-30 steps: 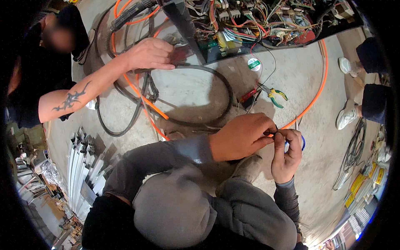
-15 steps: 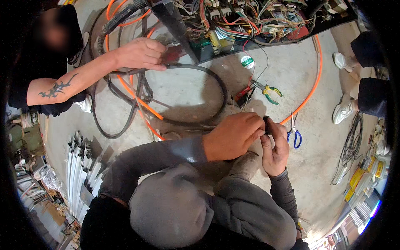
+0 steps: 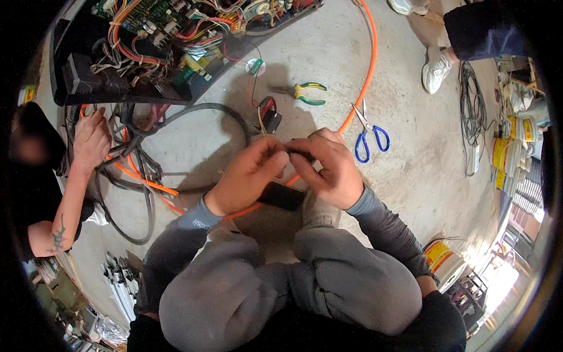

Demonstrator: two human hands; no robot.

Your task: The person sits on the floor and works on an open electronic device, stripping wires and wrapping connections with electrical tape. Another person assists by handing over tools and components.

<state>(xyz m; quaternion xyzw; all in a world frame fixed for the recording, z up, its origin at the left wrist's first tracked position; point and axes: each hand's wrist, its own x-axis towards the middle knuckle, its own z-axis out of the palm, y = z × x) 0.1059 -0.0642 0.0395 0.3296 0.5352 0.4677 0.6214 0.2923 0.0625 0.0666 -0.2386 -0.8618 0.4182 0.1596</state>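
Observation:
My left hand (image 3: 249, 173) and my right hand (image 3: 331, 170) meet in front of my knees, both closed with fingertips pinched together. Between them is something small and dark that the fingers mostly hide. Just beyond my left hand a small red-and-black device (image 3: 268, 116) lies on the floor. A pale wire (image 3: 262, 126) leads from the device toward my left fingers. Below my hands, between my feet, lies a flat black rectangular object (image 3: 281, 196). Blue-handled scissors (image 3: 369, 138) lie open to the right, and green-and-yellow pliers (image 3: 309, 94) farther off.
An open equipment case (image 3: 182, 97) full of boards and wires stands at the far left. Orange hose (image 3: 370, 53) and black cable (image 3: 231, 111) loop over the floor. At left, another person's hand (image 3: 92, 138) touches cables. Coiled cable (image 3: 472, 100) and buckets (image 3: 509, 152) are at right.
The view has swung to the right, so floor things appear farther left. My hands have come fingertip to fingertip; the black piece in my right fingers is now mostly hidden.

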